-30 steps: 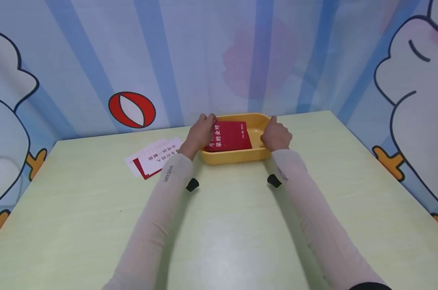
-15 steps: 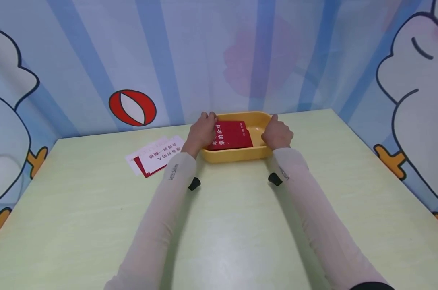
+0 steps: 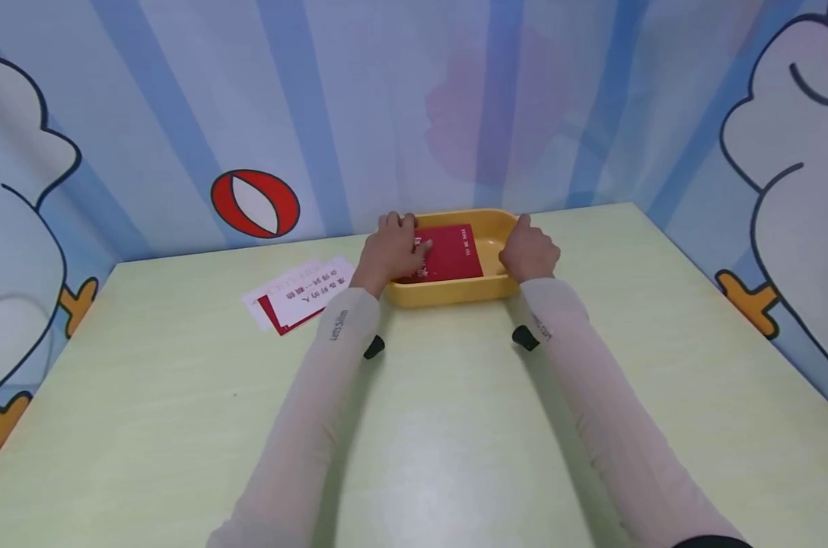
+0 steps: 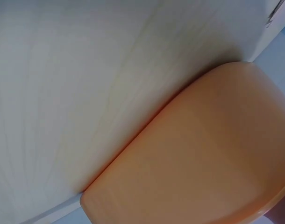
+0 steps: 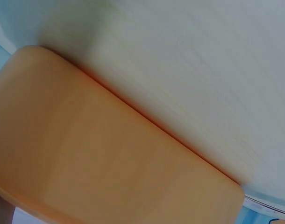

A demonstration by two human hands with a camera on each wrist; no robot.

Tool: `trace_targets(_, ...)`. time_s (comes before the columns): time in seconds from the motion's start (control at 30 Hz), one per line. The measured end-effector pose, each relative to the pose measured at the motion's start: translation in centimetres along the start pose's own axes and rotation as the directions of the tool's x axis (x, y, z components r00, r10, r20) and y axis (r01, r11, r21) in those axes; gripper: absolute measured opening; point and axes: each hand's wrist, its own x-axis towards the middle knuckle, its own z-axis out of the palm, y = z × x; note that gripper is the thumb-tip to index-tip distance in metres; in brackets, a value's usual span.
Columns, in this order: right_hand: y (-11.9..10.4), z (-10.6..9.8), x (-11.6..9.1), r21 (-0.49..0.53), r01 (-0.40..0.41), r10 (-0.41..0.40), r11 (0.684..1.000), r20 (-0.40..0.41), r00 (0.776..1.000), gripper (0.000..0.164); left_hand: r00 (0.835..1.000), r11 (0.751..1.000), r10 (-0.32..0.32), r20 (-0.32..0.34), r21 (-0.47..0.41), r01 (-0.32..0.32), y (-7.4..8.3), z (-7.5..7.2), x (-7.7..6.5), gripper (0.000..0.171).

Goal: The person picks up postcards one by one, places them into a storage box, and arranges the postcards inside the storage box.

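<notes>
A yellow tray [image 3: 455, 291] stands at the back of the table in the head view, with red printed cards [image 3: 450, 255] inside its left part. My right hand [image 3: 529, 251] grips the tray's right end, its fingers curled at the rim. Over the left end lies my left hand [image 3: 390, 251], fingers at the far corner and thumb stretched across the red cards. Part of the cards is hidden under that hand. Both wrist views mostly show the tray's outer wall [image 4: 180, 158], with only a sliver of hand at the rim.
Left of the tray lies a fanned pile of white printed cards [image 3: 311, 291] with a red one [image 3: 277, 318] underneath. A blue striped backdrop [image 3: 359, 114] rises behind the pale table [image 3: 441, 426].
My left thumb has come into sight over the red cards, and the left fingers have spread. The right hand keeps its grip; the tray stays about where it was.
</notes>
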Motion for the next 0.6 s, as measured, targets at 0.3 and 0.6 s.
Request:
trace_targets(0.3, 0.05, -0.15, -0.13, 0.000, 0.007, -0.007, 1.000, 0.011, 1.000, 0.059, 1.000, 0.998, 0.007, 0.022, 0.057, -0.008, 0.30, -0.22, -0.28, 0.071)
trace_targets(0.6, 0.46, -0.15, -0.03, 0.000, -0.002, 0.002, 1.000, 0.024, 1.000, 0.059, 0.999, 0.992, 0.007, 0.043, 0.123, -0.012, 1.06, -0.19, -0.38, 0.068)
